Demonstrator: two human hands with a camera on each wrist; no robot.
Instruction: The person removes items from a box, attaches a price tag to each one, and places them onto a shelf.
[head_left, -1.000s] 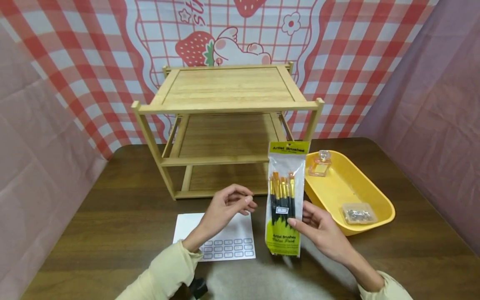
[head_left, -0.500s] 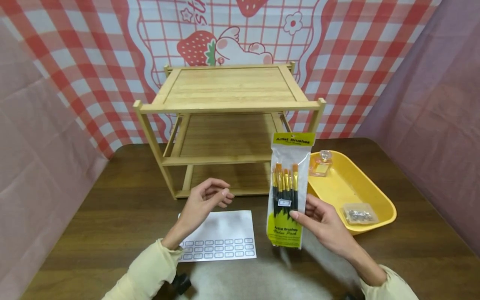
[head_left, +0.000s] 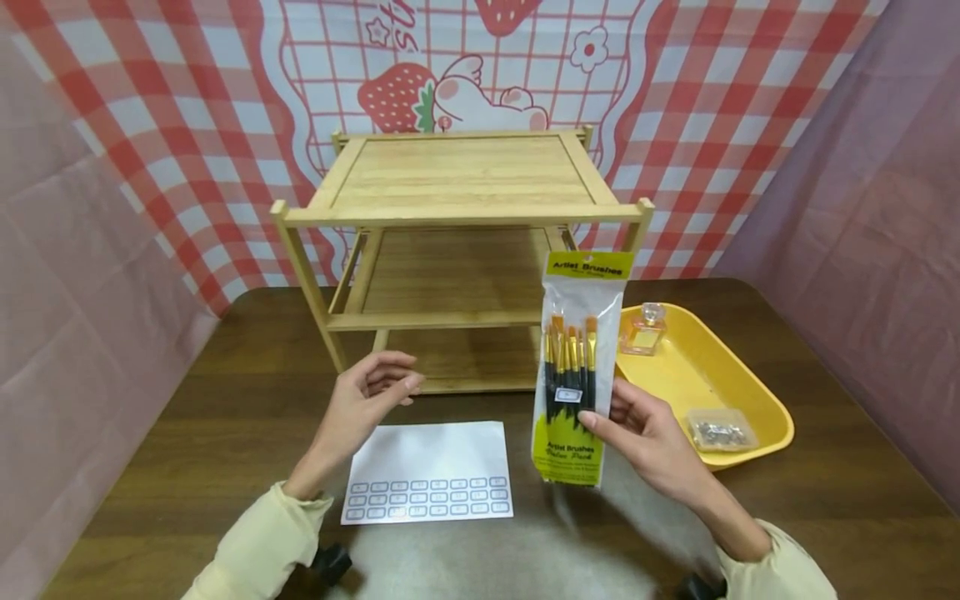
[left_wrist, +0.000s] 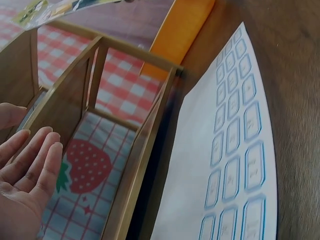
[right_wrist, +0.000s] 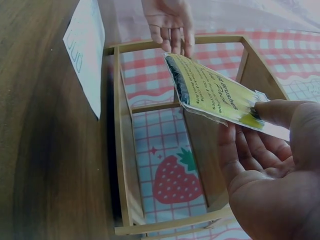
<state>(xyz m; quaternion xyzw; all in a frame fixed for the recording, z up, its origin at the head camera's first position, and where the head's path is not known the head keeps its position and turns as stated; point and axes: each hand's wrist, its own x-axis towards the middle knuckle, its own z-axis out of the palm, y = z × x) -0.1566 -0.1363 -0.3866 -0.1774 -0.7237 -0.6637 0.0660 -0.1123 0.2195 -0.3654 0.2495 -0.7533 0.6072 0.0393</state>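
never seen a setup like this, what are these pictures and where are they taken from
No machine: a person works bare-handed. The wide view is from a camera on the head; the close view with the label sheet large is from the left wrist, the other from the right. The right hand holds a pack of artist brushes; the left hand appears empty. On the table are the sheet, a wooden shelf and a yellow tray with a bottle and a clear box.
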